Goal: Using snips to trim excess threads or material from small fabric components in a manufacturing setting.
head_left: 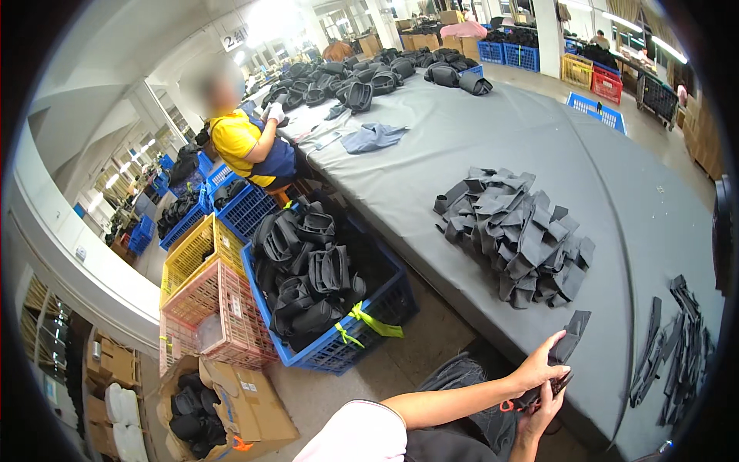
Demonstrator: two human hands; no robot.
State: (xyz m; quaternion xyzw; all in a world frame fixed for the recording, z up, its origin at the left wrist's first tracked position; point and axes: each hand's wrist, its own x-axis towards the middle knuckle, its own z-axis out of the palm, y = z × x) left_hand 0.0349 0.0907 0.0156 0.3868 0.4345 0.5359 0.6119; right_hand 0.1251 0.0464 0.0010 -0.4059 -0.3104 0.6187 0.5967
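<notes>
The hands were narrowed on the work: the left hand pinched a dark fabric piece, the right hand gripped its lower end, right at the counter's near edge! Just beyond sat a heap of grey pieces; dark strips lay toward the right-hand edge, a blue crate beside the near one.

plain grey surface; dark grey cloth piece at four o'clock; dark grey cloth pile at three; black bags in a blue crate at seven; pink crate at eight; yellow crate at nine.
</notes>
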